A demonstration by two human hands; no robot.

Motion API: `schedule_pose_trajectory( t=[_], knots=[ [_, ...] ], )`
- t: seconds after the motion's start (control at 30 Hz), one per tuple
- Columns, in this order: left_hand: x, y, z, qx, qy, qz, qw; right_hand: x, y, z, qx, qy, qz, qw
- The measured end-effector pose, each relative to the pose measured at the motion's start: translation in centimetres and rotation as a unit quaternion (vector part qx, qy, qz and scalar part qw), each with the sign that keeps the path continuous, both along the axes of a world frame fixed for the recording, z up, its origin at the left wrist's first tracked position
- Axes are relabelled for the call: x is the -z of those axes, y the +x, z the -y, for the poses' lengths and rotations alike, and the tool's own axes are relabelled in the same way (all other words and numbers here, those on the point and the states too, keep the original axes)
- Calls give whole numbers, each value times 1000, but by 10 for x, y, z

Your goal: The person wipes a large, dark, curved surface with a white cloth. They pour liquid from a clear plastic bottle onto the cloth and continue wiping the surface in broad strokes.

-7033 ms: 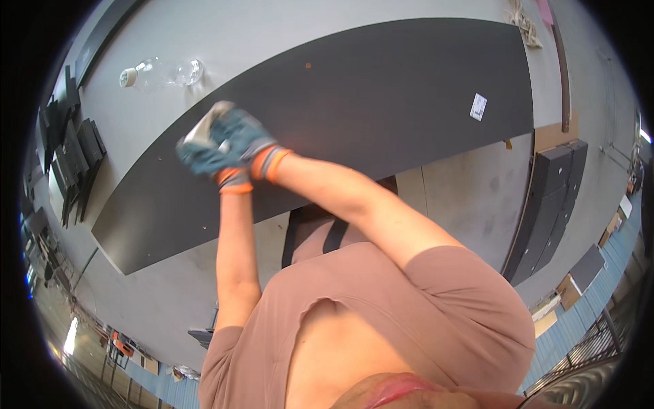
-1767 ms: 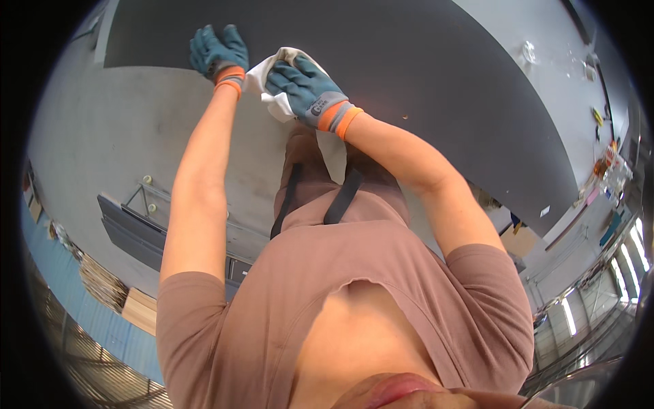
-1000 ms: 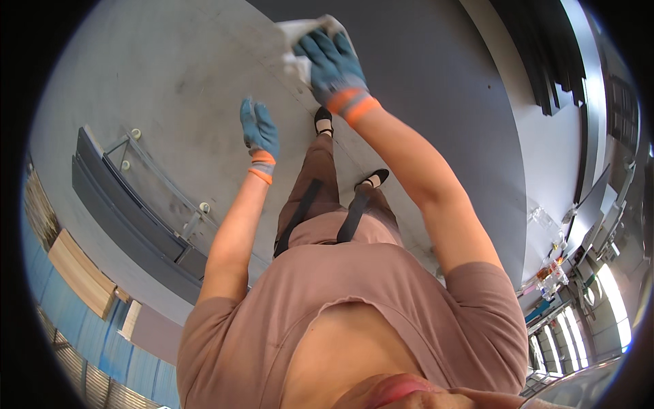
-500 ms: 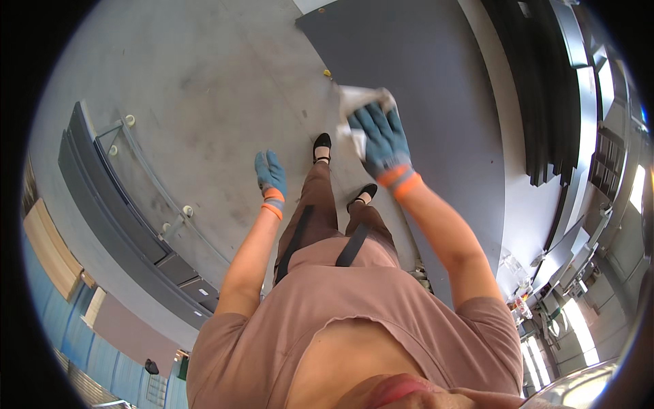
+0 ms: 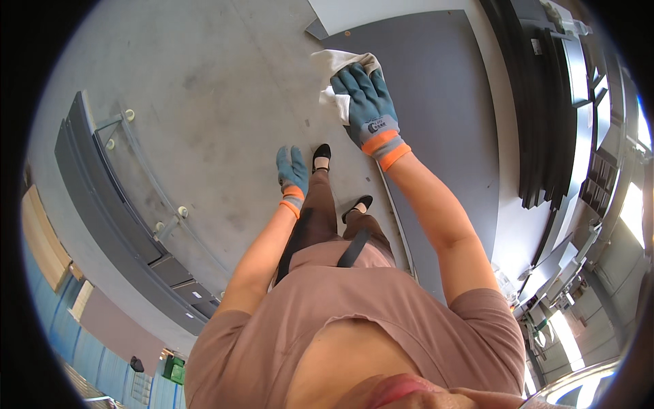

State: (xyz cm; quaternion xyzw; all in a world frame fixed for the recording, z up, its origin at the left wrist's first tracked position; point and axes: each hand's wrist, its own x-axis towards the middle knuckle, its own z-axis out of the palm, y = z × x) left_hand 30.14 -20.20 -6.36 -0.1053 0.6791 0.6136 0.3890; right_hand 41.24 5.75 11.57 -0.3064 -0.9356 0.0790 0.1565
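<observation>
My right hand (image 5: 364,95), in a blue-grey work glove with an orange cuff, holds a white cloth (image 5: 337,63) under its palm and fingers. The cloth sticks out past the fingertips and on the left side of the hand. Hand and cloth are at the left edge of a large dark grey panel (image 5: 443,129). My left hand (image 5: 292,170), in a matching glove, hangs over the floor beside my leg. Its fingers are stretched out and slightly apart, with nothing in them.
A wheeled metal frame (image 5: 146,150) stands at left, next to long dark grey panels (image 5: 95,180). Dark strips (image 5: 545,116) are stacked beyond the panel at right. A pale board (image 5: 368,12) lies at the far end. My feet stand on the concrete floor (image 5: 211,88) near the panel's edge.
My right hand has moved the cloth farther away and to the left, to the panel's edge. My left hand has shifted right, nearer my leg. The view has moved a little.
</observation>
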Motion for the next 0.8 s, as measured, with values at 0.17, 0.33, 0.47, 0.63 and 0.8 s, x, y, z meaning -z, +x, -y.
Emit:
schedule_pose_trajectory(
  t=[0.17, 0.33, 0.47, 0.63, 0.8],
  knots=[
    [9, 9, -16, 175, -46, -173, 968, 3, -51, -48, 13, 25, -28, 999],
    [-30, 23, -37, 166, -34, -118, 978, 6, -45, -45, 24, 15, 16, 999],
    [-53, 35, -57, 133, 4, -46, 990, 9, -19, -23, 31, -3, 14, 999],
    [7, 62, -40, 391, -128, -452, 792, 3, -65, -58, 36, 62, -14, 997],
    [-64, 85, -116, 327, -83, -341, 877, 15, -53, -66, 23, 35, 12, 999]
  ],
)
